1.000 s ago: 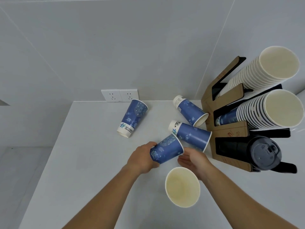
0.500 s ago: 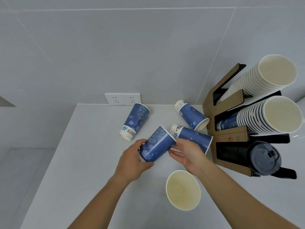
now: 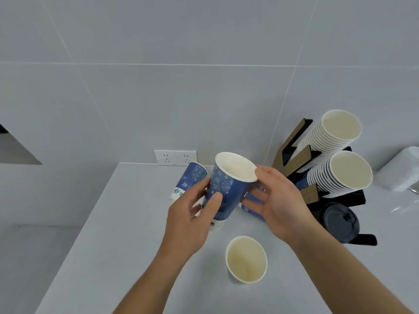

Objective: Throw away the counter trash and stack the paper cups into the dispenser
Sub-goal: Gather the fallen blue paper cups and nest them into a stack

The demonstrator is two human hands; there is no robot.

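The left hand [image 3: 190, 214] is gripping a blue paper cup [image 3: 226, 191] around its wall, mouth tilted up, while the right hand [image 3: 278, 205], fingers spread, is steadying the rim, probably readying it for nesting. The dispenser [image 3: 292, 152] stands just beyond the right hand.

Pale grey tiled walls [image 3: 204, 87] meet in a corner. A double wall socket [image 3: 175, 157] sits just above the white counter's [image 3: 113, 234] back edge.
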